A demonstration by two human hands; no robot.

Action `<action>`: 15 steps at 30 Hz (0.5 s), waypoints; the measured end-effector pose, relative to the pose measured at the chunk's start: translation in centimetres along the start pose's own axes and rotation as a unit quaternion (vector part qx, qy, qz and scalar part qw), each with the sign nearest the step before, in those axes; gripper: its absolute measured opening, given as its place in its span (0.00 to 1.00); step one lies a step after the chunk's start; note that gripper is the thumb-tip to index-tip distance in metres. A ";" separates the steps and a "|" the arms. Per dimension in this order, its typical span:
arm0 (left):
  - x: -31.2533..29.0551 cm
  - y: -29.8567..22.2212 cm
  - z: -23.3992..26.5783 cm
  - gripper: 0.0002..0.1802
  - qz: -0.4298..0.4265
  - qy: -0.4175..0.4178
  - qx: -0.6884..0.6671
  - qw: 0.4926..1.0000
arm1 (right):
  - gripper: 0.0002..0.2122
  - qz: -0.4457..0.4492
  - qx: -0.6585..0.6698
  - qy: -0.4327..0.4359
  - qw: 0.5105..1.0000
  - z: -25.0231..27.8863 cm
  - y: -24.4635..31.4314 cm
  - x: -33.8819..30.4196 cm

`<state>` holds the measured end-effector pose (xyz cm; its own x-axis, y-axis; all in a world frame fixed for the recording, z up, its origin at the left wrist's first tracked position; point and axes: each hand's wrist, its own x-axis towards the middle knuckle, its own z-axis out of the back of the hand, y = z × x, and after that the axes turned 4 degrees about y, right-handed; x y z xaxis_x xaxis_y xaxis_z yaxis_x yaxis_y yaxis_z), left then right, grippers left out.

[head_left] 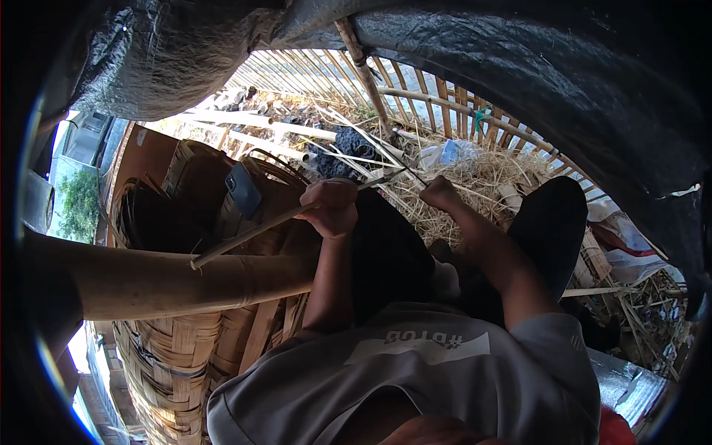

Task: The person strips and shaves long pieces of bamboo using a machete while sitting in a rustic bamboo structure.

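My left hand [331, 206] is closed around a long, thin bamboo strip [241, 239]. One end of the strip slants down to the left over a thick bamboo pole, and the other reaches up to the right. Across from it, my right hand [441, 194] is closed on a thin, dark, blade-like tool [416, 177]. The tool's tip meets or crosses the strip's far end; I cannot tell whether they touch. My fingers hide the tool's handle. Both hands are above my lap, near my bent knees.
Left of me lies the thick bamboo pole [170, 283] over woven baskets [167, 348]. A phone [242, 190] rests on a basket. Straw [489, 178] and bamboo poles [274, 127] cover the ground ahead, before a slatted bamboo fence [460, 111]. Dark sheeting [578, 96] hangs overhead.
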<state>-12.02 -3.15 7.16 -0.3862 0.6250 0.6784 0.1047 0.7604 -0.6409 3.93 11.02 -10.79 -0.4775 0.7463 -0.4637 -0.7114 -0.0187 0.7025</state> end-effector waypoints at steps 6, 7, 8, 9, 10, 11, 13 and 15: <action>0.6 -0.4 1.2 0.41 -0.055 0.001 0.004 0.998 | 0.14 0.036 0.105 0.061 0.992 -0.6 2.6 -1.4; 0.8 -0.3 2.1 0.40 -0.057 -0.014 -0.043 0.997 | 0.12 0.085 0.121 0.063 0.987 -0.3 5.4 -2.6; 1.5 0.3 3.0 0.39 -0.061 -0.025 -0.096 0.993 | 0.10 0.133 0.136 0.057 0.980 0.2 7.1 -2.8; 2.1 1.5 3.2 0.38 -0.065 -0.036 -0.155 0.985 | 0.11 0.122 0.127 0.040 0.983 0.6 7.2 -2.0; 3.0 2.4 3.2 0.37 -0.054 -0.045 -0.093 0.993 | 0.11 0.115 0.123 0.027 0.985 0.7 7.5 -0.8; 3.9 3.3 3.2 0.36 -0.042 -0.054 -0.030 0.997 | 0.11 0.108 0.118 0.016 0.987 0.4 7.6 0.0; 7.0 4.8 2.5 0.35 -0.023 -0.061 0.091 0.994 | 0.11 0.086 0.159 -0.014 0.983 -0.8 7.4 1.9; 9.9 4.9 1.2 0.34 -0.026 -0.039 0.048 0.998 | 0.11 0.090 0.193 -0.041 0.976 -1.8 7.8 3.7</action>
<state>-16.46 6.55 10.33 -0.4597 0.5673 0.6833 -0.0040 0.7681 -0.6404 -4.34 12.44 -7.96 -0.5224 0.8054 -0.2802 -0.3648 0.0859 0.9271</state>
